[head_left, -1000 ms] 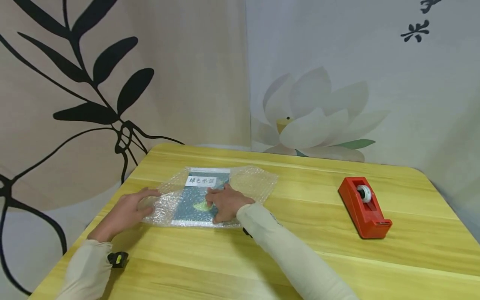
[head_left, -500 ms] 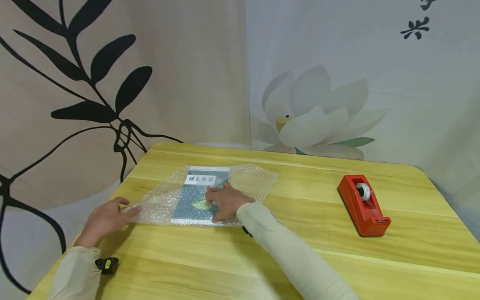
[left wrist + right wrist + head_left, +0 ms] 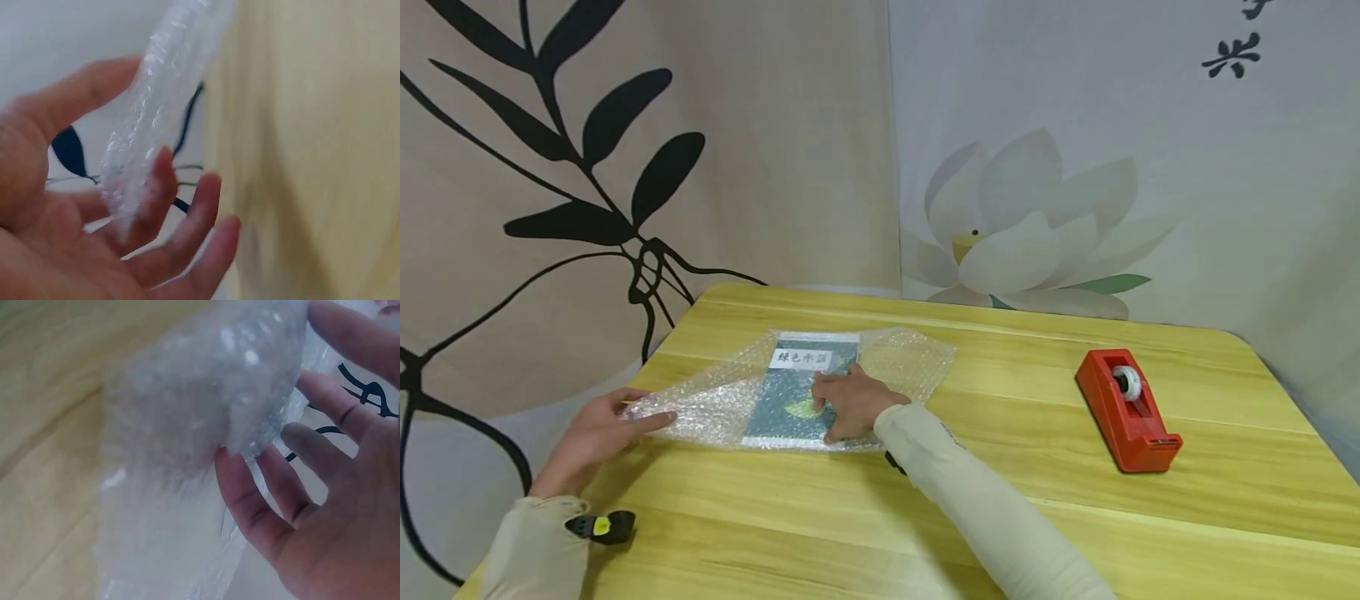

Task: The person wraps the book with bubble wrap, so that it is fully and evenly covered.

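A thin book (image 3: pixel 772 404) with a blue-green cover and a white title label lies flat on the table under clear bubble wrap (image 3: pixel 715 408). My left hand (image 3: pixel 595 433) holds the wrap's left end between thumb and fingers, near the table's left edge. In the left wrist view, that end of the bubble wrap (image 3: pixel 162 100) runs between the thumb and the fingers. The right hand (image 3: pixel 856 404) presses down on the book through the wrap, fingers spread. Up close, the right fingertips (image 3: pixel 232 469) touch the wrap's bubbly surface.
A red tape dispenser (image 3: pixel 1127 412) with a roll of clear tape (image 3: pixel 1127 385) stands on the right of the yellow wooden table (image 3: pixel 1000 358). Behind the table hangs a cloth backdrop (image 3: pixel 820 150) printed with leaves and a lotus.
My left hand has moved left and toward me, drawing the wrap's left end outward and flattening it. The right hand has stayed on the book.
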`<state>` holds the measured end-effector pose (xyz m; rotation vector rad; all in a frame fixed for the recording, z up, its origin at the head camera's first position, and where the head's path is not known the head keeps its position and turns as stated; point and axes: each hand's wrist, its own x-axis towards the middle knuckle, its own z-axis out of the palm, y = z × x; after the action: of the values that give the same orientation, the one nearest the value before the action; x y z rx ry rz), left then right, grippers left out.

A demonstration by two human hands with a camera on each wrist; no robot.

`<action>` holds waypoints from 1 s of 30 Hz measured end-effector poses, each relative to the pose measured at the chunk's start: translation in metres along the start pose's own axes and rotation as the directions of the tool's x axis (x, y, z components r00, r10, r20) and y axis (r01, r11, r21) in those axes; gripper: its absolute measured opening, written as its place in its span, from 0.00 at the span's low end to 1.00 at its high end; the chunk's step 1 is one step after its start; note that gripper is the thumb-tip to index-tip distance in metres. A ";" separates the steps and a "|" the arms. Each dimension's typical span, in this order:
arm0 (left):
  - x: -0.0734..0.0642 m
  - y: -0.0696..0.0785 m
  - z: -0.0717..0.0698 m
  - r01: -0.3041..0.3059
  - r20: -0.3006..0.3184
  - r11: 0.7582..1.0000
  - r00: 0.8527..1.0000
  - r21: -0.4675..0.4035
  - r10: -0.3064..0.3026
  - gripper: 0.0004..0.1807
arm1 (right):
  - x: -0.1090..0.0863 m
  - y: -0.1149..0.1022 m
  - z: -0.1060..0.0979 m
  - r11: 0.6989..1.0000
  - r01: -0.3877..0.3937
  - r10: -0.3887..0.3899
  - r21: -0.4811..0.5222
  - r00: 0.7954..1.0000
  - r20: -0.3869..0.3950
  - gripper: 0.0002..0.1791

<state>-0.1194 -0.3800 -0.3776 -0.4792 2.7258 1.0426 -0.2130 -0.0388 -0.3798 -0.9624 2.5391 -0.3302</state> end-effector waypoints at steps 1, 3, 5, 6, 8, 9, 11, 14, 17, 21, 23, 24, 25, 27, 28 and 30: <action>-0.003 0.003 0.001 -0.013 -0.038 1.000 0.999 -0.021 0.012 0.52 | 0.000 0.000 -0.001 1.000 -0.002 0.002 0.005 1.000 0.001 0.19; -0.008 0.010 0.004 -0.044 -0.116 0.998 0.993 -0.053 0.038 0.47 | 0.000 0.000 -0.002 1.000 -0.005 0.005 0.010 1.000 0.001 0.19; -0.012 0.020 0.007 -0.063 -0.193 0.995 0.980 -0.082 0.046 0.42 | 0.000 0.001 -0.004 1.000 -0.009 0.009 0.014 1.000 0.002 0.19; -0.013 0.024 0.009 -0.083 -0.220 0.989 0.974 -0.122 0.055 0.39 | 0.000 0.001 -0.004 1.000 -0.011 0.011 0.019 1.000 0.001 0.19; -0.015 0.032 0.013 -0.109 -0.240 0.967 0.970 -0.232 0.052 0.33 | -0.001 0.001 -0.004 0.999 -0.011 0.011 0.034 1.000 0.000 0.19; -0.017 0.036 0.016 -0.111 -0.233 0.956 0.971 -0.273 0.046 0.32 | -0.001 0.001 -0.004 0.999 -0.012 0.012 0.043 1.000 0.001 0.18; -0.020 0.040 0.021 -0.122 -0.187 0.931 0.981 -0.344 0.060 0.32 | -0.002 0.001 -0.003 0.998 -0.017 0.017 0.067 1.000 0.003 0.18; -0.026 0.047 0.029 -0.103 -0.064 0.942 0.994 -0.320 0.087 0.41 | -0.003 0.000 -0.003 0.996 -0.019 0.018 0.091 1.000 0.009 0.18; -0.027 0.053 0.037 -0.105 0.042 0.957 0.992 -0.271 0.121 0.49 | -0.003 -0.001 -0.004 0.995 -0.020 0.020 0.099 1.000 0.003 0.18; -0.023 0.055 0.048 -0.174 0.039 0.965 0.982 -0.195 0.185 0.49 | -0.003 -0.001 -0.005 0.994 -0.031 0.030 0.103 1.000 0.004 0.18; -0.021 0.052 0.053 -0.199 0.020 0.968 0.979 -0.151 0.204 0.48 | -0.003 0.000 -0.004 0.994 -0.034 0.033 0.108 0.999 0.010 0.18; -0.020 0.050 0.055 -0.199 0.010 0.971 0.979 -0.133 0.202 0.46 | -0.003 0.000 -0.003 0.994 -0.033 0.032 0.108 0.999 0.013 0.18; -0.019 0.049 0.056 -0.192 -0.003 0.976 0.981 -0.101 0.192 0.44 | -0.003 -0.001 -0.003 0.994 -0.032 0.031 0.109 0.999 0.012 0.18; -0.017 0.046 0.060 -0.168 -0.026 0.984 0.986 -0.055 0.167 0.41 | -0.003 -0.001 -0.002 0.993 -0.029 0.028 0.117 1.000 0.010 0.17; -0.016 0.046 0.062 -0.153 -0.041 0.988 0.988 -0.035 0.151 0.38 | -0.003 -0.001 -0.002 0.992 -0.031 0.030 0.119 1.000 0.011 0.17; -0.014 0.047 0.064 -0.151 -0.099 0.988 0.983 0.020 0.152 0.31 | -0.003 -0.001 -0.002 0.992 -0.025 0.024 0.126 1.000 0.007 0.17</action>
<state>-0.1194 -0.3004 -0.3921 -0.3346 2.8953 1.0637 -0.2112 -0.0379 -0.3767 -0.8823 2.4894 -0.4736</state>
